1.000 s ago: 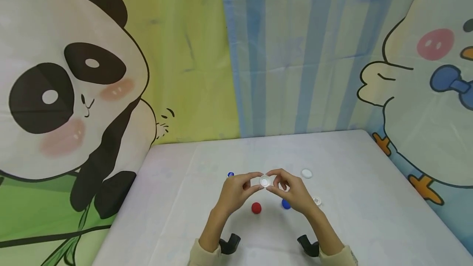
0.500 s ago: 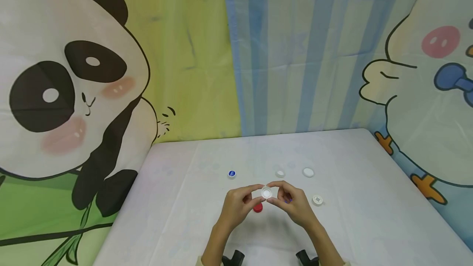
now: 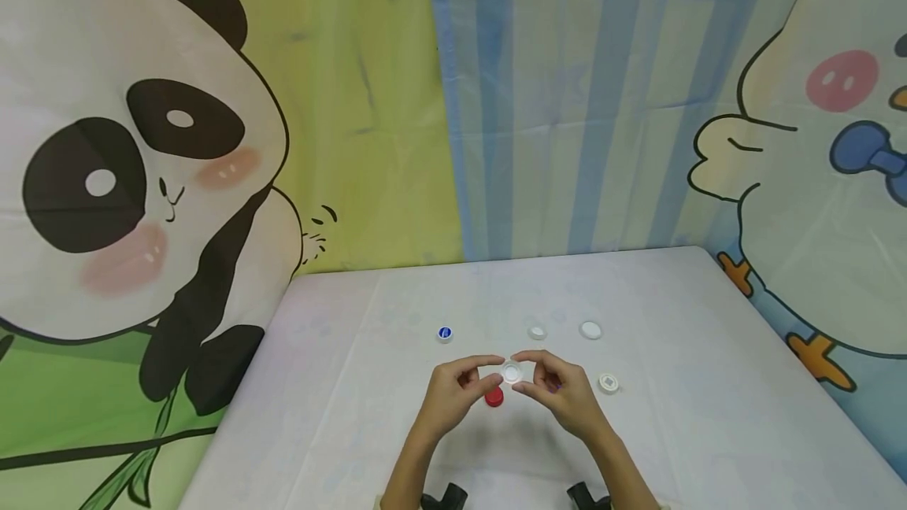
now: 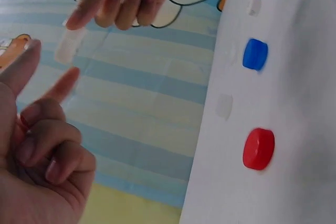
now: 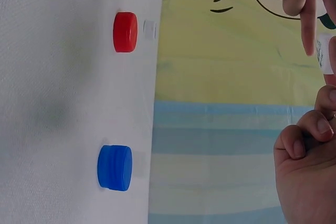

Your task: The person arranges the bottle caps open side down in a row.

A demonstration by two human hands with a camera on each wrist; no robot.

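Observation:
My right hand holds a small white bottle cap between index finger and thumb, above the table. Ridges run along the cap's side in the left wrist view. My left hand is on the cap's other side, its index finger and thumb stretched toward it; in the left wrist view its fingertips stand a little off the cap, other fingers curled in. A red bottle cap lies below the left thumb. A blue bottle cap sits under my right hand, mostly hidden in the head view.
Farther back on the white table lie a white cap and a white disc. A round white piece with a cross-like centre is to the right. A blue-centred white cap is at the back left.
Both hands have come down and nearer to the body with the white bottle cap. My left index finger and thumb, on the cap before, have parted from it.

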